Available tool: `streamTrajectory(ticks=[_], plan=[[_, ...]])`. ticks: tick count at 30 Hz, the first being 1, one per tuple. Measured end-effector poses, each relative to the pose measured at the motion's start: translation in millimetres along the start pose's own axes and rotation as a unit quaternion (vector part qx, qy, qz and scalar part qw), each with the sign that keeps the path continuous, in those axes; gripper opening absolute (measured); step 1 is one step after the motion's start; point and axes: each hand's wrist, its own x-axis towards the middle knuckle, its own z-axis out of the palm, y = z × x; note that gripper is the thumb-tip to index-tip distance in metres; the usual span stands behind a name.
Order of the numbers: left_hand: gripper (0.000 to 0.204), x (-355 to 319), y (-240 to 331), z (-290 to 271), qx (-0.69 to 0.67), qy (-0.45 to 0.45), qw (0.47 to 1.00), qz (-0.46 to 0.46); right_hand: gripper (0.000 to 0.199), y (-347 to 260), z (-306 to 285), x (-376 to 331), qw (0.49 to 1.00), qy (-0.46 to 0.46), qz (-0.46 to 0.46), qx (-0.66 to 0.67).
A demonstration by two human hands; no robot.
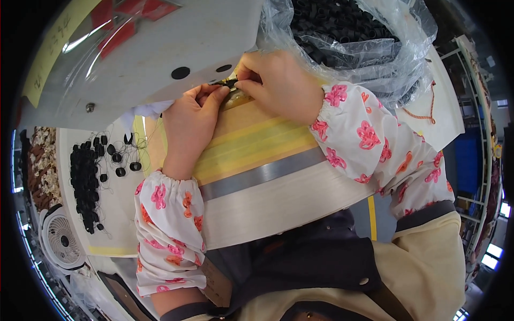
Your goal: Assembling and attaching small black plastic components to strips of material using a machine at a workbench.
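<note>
My left hand point(190, 120) and my right hand point(286, 85) meet under the head of a pale grey sewing machine point(160, 48). Thumb and fingers of each are pinched on a small black piece point(231, 83) between them. Only part of that piece shows, and its exact shape is hidden by the fingertips. Beneath the hands lies the machine bed, covered in yellow tape point(257, 139), with a metal strip point(265, 172) along its near side.
An open clear plastic bag point(369, 69) full of black loops point(342, 24) sits at the upper right, near an orange cord point(423, 116). At left are a pile of black sewn pieces point(85, 182) with loose threads and a white fan point(61, 238).
</note>
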Motion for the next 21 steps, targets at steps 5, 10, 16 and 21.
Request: streamTrajectory(ticks=[5,10,16,21], plan=[[0.024,2.7,-1.4,-0.3,0.024,0.001,1.0,0.018,0.012,4.8,-1.7,3.7,0.999,-0.026,-0.005,-0.036],[0.023,1.3,-4.2,-2.4,0.027,0.017,0.999,0.036,0.013,-1.0,-1.7,8.0,0.997,-0.053,0.021,-0.055],[0.021,2.7,-3.1,1.6,0.008,0.001,0.999,0.037,0.013,5.9,-1.6,6.3,0.998,-0.041,0.007,-0.042],[0.021,3.1,-8.9,-1.2,0.005,0.003,1.0,0.014,0.013,3.7,1.5,8.1,0.994,-0.059,0.042,-0.081]])
